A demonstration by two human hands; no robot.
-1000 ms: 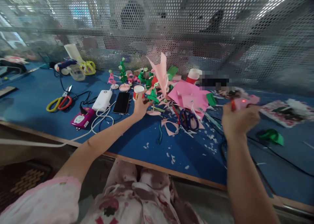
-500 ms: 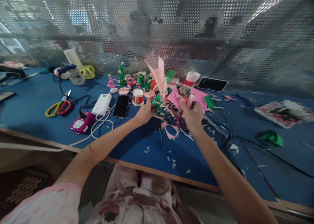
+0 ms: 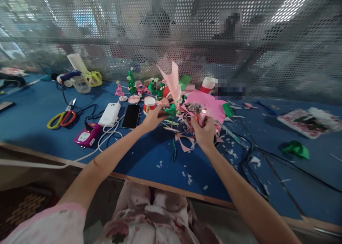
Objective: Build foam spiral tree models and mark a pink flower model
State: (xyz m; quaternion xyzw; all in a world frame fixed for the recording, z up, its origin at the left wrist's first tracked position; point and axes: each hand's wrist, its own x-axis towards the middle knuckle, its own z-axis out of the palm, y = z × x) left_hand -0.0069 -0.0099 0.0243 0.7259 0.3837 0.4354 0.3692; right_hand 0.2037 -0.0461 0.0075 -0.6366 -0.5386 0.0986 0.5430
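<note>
My right hand (image 3: pixel 204 132) is closed around a pink glue gun (image 3: pixel 203 116) with an orange trigger. Its front end, smeared with grey glue, points left toward a small green paper tree (image 3: pixel 171 110). At that tree's left side is my left hand (image 3: pixel 154 118), thumb and fingers apart, fingertips close to or touching the green curls; exact contact is hard to make out. The little tree stands on a pale round base (image 3: pixel 171 128). Behind it, a curled sheet of light pink paper (image 3: pixel 174 80) rises up. More green spiral trees (image 3: pixel 131 83) and a pink spiral (image 3: pixel 119 90) stand farther left.
A red and white paper cup (image 3: pixel 150 105), a phone (image 3: pixel 131 116), a white power bank (image 3: pixel 110 113), a purple power socket (image 3: pixel 87 135) and scissors (image 3: pixel 62 118) lie leftward. Bright pink paper (image 3: pixel 211 103) and scraps spread on the right. A perforated metal screen (image 3: pixel 187 30) borders the table.
My right hand has brought the glue gun left and slightly down, nearer the small green tree. My left hand's fingers have lifted and straightened beside the tree.
</note>
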